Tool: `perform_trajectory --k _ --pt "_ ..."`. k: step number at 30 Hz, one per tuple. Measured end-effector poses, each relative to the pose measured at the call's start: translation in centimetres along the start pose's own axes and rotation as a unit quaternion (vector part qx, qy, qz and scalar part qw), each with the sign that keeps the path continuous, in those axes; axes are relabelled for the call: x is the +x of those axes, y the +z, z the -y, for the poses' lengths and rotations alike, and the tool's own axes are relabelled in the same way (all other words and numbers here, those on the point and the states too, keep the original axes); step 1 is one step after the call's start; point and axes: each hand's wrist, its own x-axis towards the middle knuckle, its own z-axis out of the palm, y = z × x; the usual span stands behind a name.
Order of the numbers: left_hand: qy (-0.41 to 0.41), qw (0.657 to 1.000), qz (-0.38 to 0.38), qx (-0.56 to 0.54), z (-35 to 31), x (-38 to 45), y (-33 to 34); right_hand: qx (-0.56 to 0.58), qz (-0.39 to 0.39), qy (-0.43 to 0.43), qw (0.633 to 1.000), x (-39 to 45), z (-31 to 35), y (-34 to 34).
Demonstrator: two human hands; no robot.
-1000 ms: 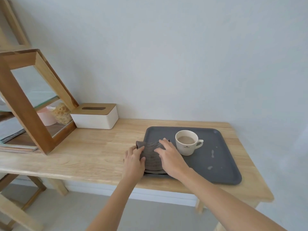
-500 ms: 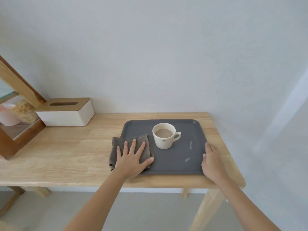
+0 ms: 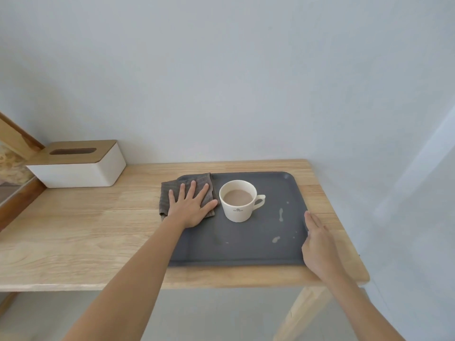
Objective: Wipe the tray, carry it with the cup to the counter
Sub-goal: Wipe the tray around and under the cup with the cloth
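A dark grey tray [image 3: 246, 247] lies on the right part of a light wooden table [image 3: 81, 232]. On it stands a white cup [image 3: 238, 201] of milky brown drink, handle to the right. Pale spill marks [image 3: 280, 214] dot the tray right of the cup. A folded grey-brown cloth [image 3: 172, 193] covers the tray's far left corner and overlaps the table. My left hand [image 3: 190, 207] presses flat on the cloth, fingers spread. My right hand [image 3: 317, 247] rests flat against the tray's right edge, fingers together.
A white tissue box with a wooden lid [image 3: 78, 164] stands at the back left by the wall. A wooden shelf frame [image 3: 17, 141] pokes in at the far left. The table's right end lies just past the tray, close to the wall.
My left hand has slid the cloth away from me, from the tray's near left edge to its far left corner. My right hand stays at the tray's right edge. The view moved closer.
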Motion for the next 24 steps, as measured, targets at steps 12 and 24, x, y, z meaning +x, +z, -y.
perform_trajectory --k 12,24 --pt "0.067 0.997 0.034 0.001 0.0 -9.8 1.1 -0.003 -0.015 0.007 1.0 0.2 -0.2 0.6" --pt "0.013 0.999 -0.016 0.029 0.3 -2.2 0.1 0.001 -0.023 0.013 1.0 0.0 0.0 0.4"
